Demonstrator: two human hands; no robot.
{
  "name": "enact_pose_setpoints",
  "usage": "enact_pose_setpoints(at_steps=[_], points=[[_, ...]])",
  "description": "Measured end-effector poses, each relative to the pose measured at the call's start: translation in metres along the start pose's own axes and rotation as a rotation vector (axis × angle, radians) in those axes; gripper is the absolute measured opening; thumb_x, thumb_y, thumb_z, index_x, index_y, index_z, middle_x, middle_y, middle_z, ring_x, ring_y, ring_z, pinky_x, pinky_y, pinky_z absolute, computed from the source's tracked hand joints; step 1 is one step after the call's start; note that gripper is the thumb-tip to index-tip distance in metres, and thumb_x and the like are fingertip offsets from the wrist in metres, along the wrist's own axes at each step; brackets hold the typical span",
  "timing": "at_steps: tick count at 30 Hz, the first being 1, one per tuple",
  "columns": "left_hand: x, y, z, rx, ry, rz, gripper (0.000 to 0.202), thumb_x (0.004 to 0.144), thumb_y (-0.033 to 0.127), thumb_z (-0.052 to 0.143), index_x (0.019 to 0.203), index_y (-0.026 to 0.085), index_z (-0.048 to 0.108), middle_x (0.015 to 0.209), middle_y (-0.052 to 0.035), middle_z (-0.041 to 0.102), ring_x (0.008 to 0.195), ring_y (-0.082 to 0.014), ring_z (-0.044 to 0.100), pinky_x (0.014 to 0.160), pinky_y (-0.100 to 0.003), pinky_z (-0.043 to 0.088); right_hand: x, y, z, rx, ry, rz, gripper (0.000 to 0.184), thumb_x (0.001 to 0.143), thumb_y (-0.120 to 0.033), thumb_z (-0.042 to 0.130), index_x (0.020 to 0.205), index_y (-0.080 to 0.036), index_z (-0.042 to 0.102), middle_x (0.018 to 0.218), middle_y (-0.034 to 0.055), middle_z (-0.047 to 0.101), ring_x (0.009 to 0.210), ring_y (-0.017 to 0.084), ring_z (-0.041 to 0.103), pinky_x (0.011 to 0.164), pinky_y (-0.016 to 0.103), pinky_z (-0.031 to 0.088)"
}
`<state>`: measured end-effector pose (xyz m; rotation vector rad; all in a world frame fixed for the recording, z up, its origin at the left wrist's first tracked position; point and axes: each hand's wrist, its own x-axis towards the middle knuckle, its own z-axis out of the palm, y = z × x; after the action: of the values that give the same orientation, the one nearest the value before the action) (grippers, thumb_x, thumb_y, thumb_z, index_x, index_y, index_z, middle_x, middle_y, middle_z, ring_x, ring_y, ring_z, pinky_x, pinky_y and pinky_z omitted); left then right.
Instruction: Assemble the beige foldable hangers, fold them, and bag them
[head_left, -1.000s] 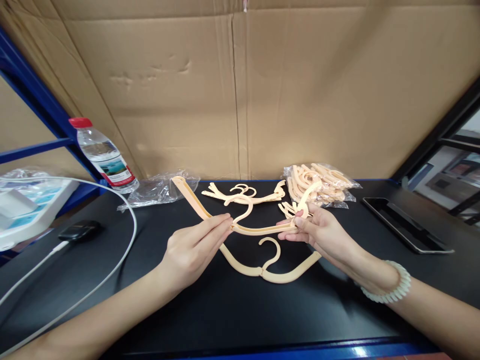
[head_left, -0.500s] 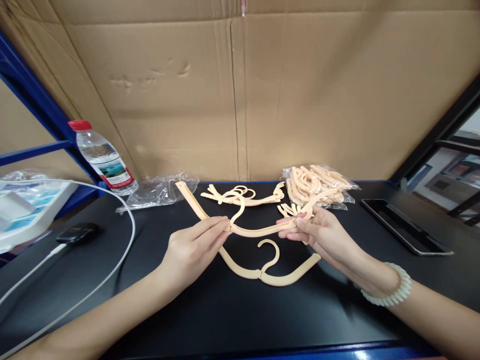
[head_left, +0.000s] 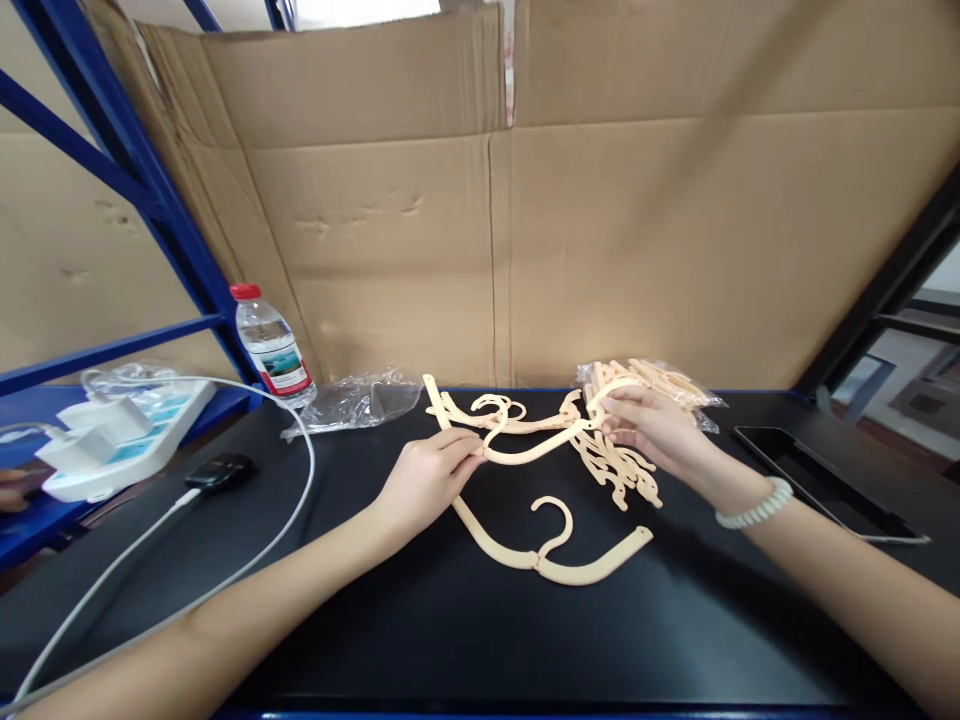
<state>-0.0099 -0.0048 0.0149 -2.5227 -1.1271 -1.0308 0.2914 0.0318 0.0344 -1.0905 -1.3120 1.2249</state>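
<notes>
My left hand (head_left: 431,480) is closed on the middle joint of a beige plastic folding hanger (head_left: 529,457), just beside its curved hook. With thumb and fingers my right hand (head_left: 660,430) pinches an end piece at the right side of this hanger, where it bends upward. Below them another beige hanger (head_left: 592,572) lies on the black table with its hook up; its left arm passes behind my left hand. Behind the held hanger lie more hanger parts (head_left: 551,424), partly covered. Several loose small pieces (head_left: 619,468) are heaped under my right hand.
A clear bag of beige parts (head_left: 682,385) rests at the back right, near a black tablet-like device (head_left: 817,485). At the left are a water bottle (head_left: 277,355), crumpled plastic (head_left: 360,398), a power strip (head_left: 142,440) and a white cable (head_left: 307,480). Cardboard (head_left: 390,260) stands behind.
My right hand has moved up and to the right along the hanger, and the small pieces beneath it are uncovered. My left hand keeps its grip. The view has tilted up.
</notes>
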Motion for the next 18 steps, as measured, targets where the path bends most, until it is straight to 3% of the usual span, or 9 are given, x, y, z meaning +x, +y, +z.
enact_pose_setpoints(at_steps=[4, 9, 14, 18], points=[[0.018, -0.011, 0.003, 0.035, -0.063, -0.069, 0.012, 0.089, 0.017, 0.059, 0.083, 0.017, 0.07, 0.091, -0.0054, 0.073, 0.081, -0.0187, 0.07, 0.075, -0.029, 0.056, 0.036, -0.013, -0.004, -0.156, 0.004, -0.049, 0.032, 0.078, -0.021, 0.068, 0.108, -0.022, 0.055, 0.076, -0.0011, 0.062, 0.062, 0.012, 0.059, 0.055, 0.024, 0.051], [0.039, -0.029, 0.011, 0.106, -0.17, -0.149, 0.016, 0.09, 0.018, 0.058, 0.079, 0.014, 0.069, 0.085, -0.0068, 0.071, 0.078, -0.0201, 0.068, 0.073, -0.033, 0.054, 0.071, -0.028, 0.003, -0.49, -0.116, -0.012, 0.017, 0.088, -0.021, 0.062, 0.103, -0.014, 0.062, 0.097, 0.0082, 0.067, 0.081, 0.016, 0.064, 0.071, 0.029, 0.054], [0.046, -0.039, 0.019, 0.121, -0.273, -0.179, 0.024, 0.094, 0.031, 0.057, 0.111, 0.015, 0.061, 0.109, -0.0075, 0.065, 0.091, -0.0186, 0.064, 0.08, -0.039, 0.055, 0.096, -0.029, 0.011, -0.864, -0.139, 0.034, 0.031, 0.094, -0.034, 0.057, 0.12, -0.017, 0.059, 0.122, 0.0086, 0.06, 0.101, 0.022, 0.062, 0.085, 0.041, 0.054], [0.047, -0.041, 0.021, 0.111, -0.298, -0.181, 0.028, 0.094, 0.032, 0.057, 0.117, 0.016, 0.059, 0.116, -0.0089, 0.062, 0.096, -0.0204, 0.064, 0.082, -0.041, 0.055, 0.103, -0.025, 0.013, -1.06, -0.122, -0.002, 0.029, 0.094, -0.033, 0.056, 0.12, -0.019, 0.059, 0.124, 0.0088, 0.059, 0.103, 0.021, 0.061, 0.086, 0.041, 0.053]])
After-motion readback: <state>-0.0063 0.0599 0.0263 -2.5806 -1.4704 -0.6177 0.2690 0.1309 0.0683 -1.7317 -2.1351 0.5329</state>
